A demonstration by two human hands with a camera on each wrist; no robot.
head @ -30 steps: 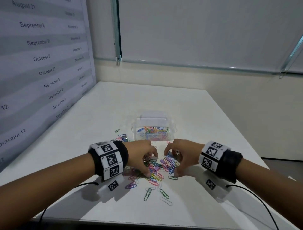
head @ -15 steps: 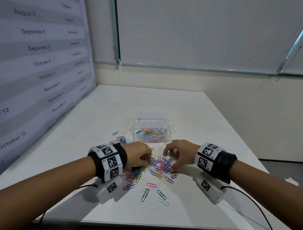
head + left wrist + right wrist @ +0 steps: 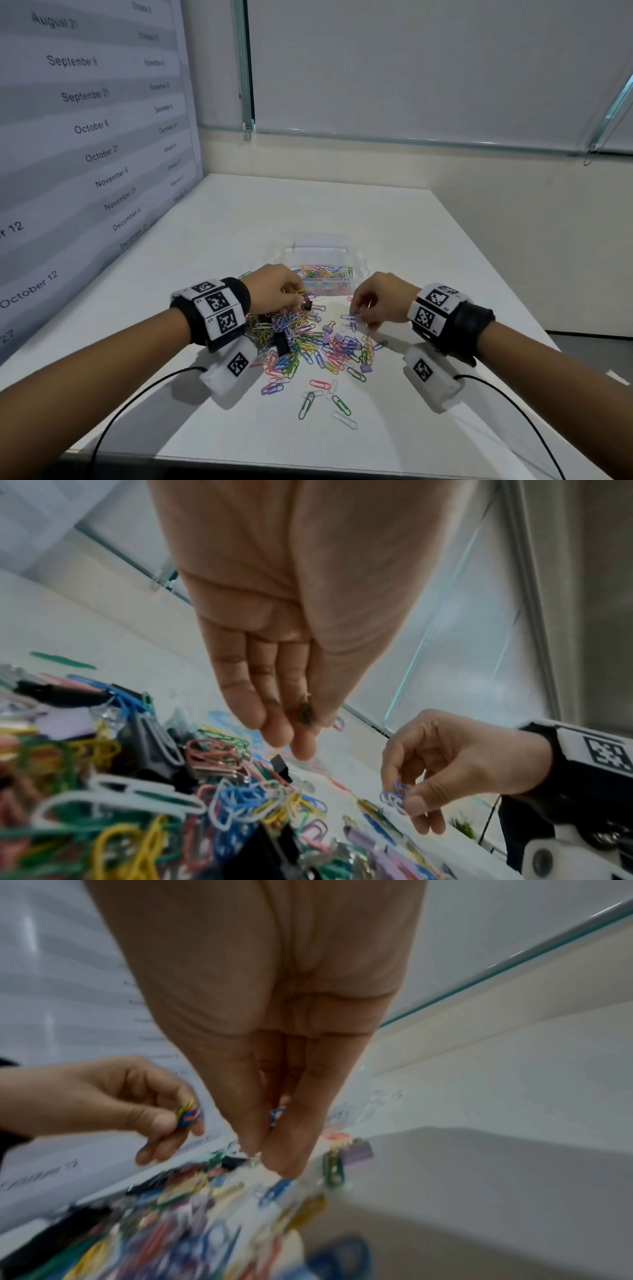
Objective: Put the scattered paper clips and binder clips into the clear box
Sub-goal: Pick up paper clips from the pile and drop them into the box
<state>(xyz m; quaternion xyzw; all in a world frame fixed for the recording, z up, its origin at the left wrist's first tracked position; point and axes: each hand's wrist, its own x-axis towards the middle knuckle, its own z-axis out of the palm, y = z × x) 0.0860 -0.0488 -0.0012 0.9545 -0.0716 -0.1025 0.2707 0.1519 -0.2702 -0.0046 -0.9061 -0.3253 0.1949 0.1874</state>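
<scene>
A clear box (image 3: 291,258) with several coloured paper clips inside stands mid-table. Just in front of it lies a heap of coloured paper clips (image 3: 308,346), with black binder clips (image 3: 281,342) and lilac binder clips (image 3: 328,329) mixed in. My left hand (image 3: 277,294) is raised above the heap's left side near the box and pinches a few paper clips (image 3: 186,1114). My right hand (image 3: 380,303) hovers over the heap's right side and pinches a few blue and white paper clips (image 3: 395,799).
The white table (image 3: 428,274) runs back to a wall with a closed blind. A calendar panel (image 3: 85,137) stands along the left edge. Stray clips (image 3: 337,402) lie near the front edge. Cables (image 3: 144,390) trail from both wrists.
Both hands have risen off the heap with clips pinched in their fingers and moved back toward the box.
</scene>
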